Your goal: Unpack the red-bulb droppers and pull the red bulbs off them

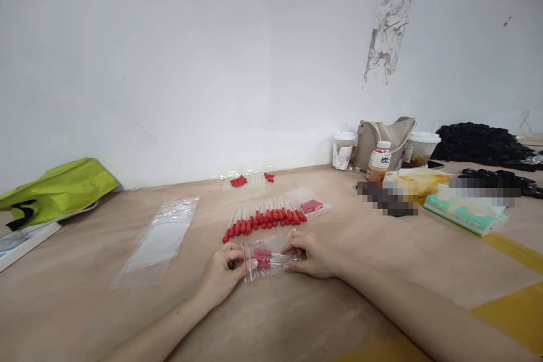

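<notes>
Head view: clear bag [271,257] held low over the table [212,322], contact with it can't be told. Its red-striped end is gripped by the left hand's [224,270] fingers; the opposite end is pinched in the right hand's [316,255] fingers. Red-tipped sticks seen inside. Row of loose sticks [265,218] laid just behind. Flat bags [163,237] placed to the left.

Green bag [70,181] cropped, dark object [388,199] pixelated

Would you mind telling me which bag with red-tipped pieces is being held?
The nearest bag, in front of the loose red-tipped row, pinched between left hand and right hand; the others lie unheld, farther away.
</notes>
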`<action>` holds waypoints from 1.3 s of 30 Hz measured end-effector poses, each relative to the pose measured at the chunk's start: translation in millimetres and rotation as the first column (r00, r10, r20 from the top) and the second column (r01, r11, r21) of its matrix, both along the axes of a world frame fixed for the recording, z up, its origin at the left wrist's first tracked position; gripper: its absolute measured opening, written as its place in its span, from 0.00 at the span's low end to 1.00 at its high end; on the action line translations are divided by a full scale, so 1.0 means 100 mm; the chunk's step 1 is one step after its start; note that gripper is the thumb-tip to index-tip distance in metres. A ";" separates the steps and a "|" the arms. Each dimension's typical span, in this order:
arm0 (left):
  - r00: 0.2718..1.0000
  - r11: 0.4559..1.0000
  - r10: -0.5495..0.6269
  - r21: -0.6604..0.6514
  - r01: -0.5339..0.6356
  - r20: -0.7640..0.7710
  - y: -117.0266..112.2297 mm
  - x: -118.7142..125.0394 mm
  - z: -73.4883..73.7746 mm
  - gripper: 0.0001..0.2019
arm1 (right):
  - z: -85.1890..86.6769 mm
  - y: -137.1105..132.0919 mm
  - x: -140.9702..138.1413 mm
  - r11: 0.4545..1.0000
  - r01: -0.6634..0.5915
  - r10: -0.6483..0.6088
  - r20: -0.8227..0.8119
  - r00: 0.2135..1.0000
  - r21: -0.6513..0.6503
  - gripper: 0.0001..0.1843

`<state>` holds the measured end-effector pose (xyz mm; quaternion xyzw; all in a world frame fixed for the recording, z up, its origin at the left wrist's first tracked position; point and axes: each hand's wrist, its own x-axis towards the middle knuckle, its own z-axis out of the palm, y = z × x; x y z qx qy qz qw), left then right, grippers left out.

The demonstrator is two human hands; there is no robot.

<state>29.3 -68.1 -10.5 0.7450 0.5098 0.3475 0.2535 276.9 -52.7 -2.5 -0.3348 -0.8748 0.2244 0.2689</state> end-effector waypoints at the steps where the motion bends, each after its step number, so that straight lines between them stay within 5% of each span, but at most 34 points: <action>1: 1.000 1.000 -0.008 -0.005 0.008 -0.009 0.00 0.03 0.01 0.10 | -0.01 0.01 0.00 1.000 -0.005 0.005 -0.002 1.000 -0.001 0.15; 12: 0.992 0.995 -0.070 -0.059 0.076 0.101 -0.05 0.10 -0.01 0.13 | -0.03 0.02 0.01 1.000 -0.024 0.024 -0.014 1.000 -0.004 0.16; 35: 0.980 0.983 -0.179 0.022 0.182 -0.088 -0.13 0.08 0.08 0.06 | -0.05 0.03 0.00 1.000 -0.014 0.014 0.007 1.000 0.026 0.15; 39: 0.977 0.982 -0.191 -0.018 0.190 -0.093 -0.08 -0.04 0.21 0.05 | -0.06 0.04 0.00 0.999 -0.011 0.011 0.004 1.000 0.040 0.15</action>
